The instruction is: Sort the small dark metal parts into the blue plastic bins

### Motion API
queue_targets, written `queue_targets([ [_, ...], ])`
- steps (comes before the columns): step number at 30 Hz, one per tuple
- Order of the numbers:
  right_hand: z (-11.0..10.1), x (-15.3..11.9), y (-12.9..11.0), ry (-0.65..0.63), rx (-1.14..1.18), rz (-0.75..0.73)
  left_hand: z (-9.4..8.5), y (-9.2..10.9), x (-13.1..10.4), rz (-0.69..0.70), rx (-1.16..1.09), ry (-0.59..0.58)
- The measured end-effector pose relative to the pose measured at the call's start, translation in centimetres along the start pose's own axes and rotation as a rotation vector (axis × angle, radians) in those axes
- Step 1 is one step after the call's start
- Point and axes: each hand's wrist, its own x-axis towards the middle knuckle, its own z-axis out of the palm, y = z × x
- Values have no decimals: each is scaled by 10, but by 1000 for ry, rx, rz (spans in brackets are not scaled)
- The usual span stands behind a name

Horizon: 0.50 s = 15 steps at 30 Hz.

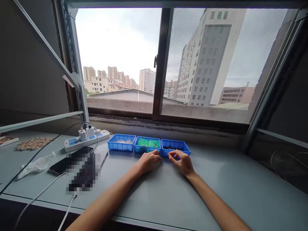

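Note:
My left hand (149, 161) is closed just in front of the middle blue bin (147, 150), its fingers curled toward the right. Whatever it holds, if anything, is hidden. Close by, my right hand (182, 163) pinches thumb and fingers together in front of the right blue bin (186, 150); anything between the tips is too small to name. Small black parts (169, 148) lie in that right bin. Green packets or pieces (148, 142) fill the middle one. The left blue bin (120, 147) contains small pale, clear-looking pieces (124, 141).
A white power strip (69, 146) with plugged-in chargers stands left of the bins. Near it lie a dark phone (69, 160), a blurred-out device (84, 173), cables, a crumpled plastic bag (38, 165) and wooden pieces (33, 143). A window (156, 64) rises behind the grey table (228, 179).

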Motion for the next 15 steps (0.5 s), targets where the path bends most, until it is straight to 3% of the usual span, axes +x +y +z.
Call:
queue_targets([
  [15,-4,1,-5,2,19,-20,1,-1,0,1,11,43],
])
